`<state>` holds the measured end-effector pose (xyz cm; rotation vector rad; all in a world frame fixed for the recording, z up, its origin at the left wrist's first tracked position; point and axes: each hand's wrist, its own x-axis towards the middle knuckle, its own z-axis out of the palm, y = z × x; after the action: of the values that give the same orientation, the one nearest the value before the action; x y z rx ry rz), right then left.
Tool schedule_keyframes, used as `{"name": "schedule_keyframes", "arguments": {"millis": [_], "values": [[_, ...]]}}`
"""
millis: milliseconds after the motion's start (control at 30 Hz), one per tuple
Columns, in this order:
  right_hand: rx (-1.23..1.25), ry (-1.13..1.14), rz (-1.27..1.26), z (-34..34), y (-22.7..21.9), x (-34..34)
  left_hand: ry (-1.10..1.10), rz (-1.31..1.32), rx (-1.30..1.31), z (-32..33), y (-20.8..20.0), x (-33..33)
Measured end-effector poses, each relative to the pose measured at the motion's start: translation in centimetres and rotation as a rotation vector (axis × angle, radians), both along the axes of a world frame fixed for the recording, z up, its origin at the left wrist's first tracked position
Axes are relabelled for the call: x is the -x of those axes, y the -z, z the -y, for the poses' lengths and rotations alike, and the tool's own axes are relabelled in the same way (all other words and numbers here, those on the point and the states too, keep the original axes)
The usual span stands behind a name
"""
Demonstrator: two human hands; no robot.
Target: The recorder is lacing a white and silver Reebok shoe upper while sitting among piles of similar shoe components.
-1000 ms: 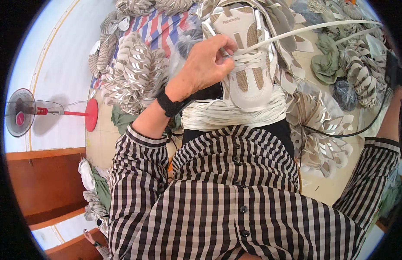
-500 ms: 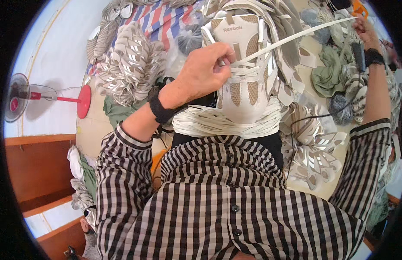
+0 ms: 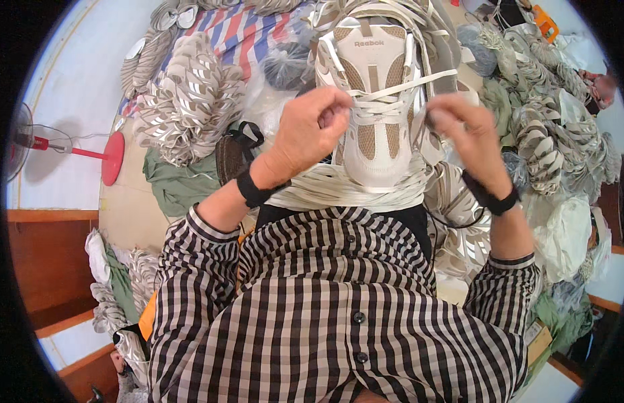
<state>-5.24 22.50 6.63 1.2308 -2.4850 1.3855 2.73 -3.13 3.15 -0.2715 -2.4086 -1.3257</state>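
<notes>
A white and beige shoe upper (image 3: 381, 161) with tan mesh panels lies in front of me, toe toward my body. Flat cream shoelace (image 3: 412, 84) crosses its tongue in rows, and one loose length slants up to the right. At the upper's left edge, my left hand (image 3: 312, 127) is closed in a pinch where the lace comes out by its fingertips. My right hand (image 3: 466, 131) is beside the right eyelet edge, fingers bent and slightly smeared; whether they grip anything is unclear. Beneath the toe, a thick bundle of cream laces (image 3: 345, 188) lies across my lap.
More uppers are piled just beyond the shoe. A stack of uppers (image 3: 191, 101) stands at left on striped sheeting (image 3: 248, 33), near a red-based fan (image 3: 113, 158). Bundled uppers (image 3: 544, 144) and a white plastic bag (image 3: 560, 235) lie at right. A black cord runs by my right wrist.
My right hand has come back from the far upper right to the upper's right side. The lace it was pulling taut now lies loose across the tongue. My left hand stays at the left edge.
</notes>
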Motion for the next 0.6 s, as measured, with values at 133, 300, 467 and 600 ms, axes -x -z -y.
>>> {"name": "schedule_keyframes", "arguments": {"millis": [133,300,467,600], "values": [[-0.051,-0.054,-0.256,2.9,0.6,-0.9,0.006,-0.034,-0.037,-1.0,0.6,-0.2],[-0.26,-0.062,-0.431,4.5,0.7,-0.2,-0.001,-0.123,-0.03,-0.8,1.4,0.5],[-0.542,0.0,-0.529,5.2,-0.3,-0.5,-0.013,-0.167,0.015,-0.6,1.6,0.6],[-0.54,-0.103,-0.511,5.4,-0.8,0.2,-0.003,-0.146,0.024,-1.2,1.2,0.7]]}}
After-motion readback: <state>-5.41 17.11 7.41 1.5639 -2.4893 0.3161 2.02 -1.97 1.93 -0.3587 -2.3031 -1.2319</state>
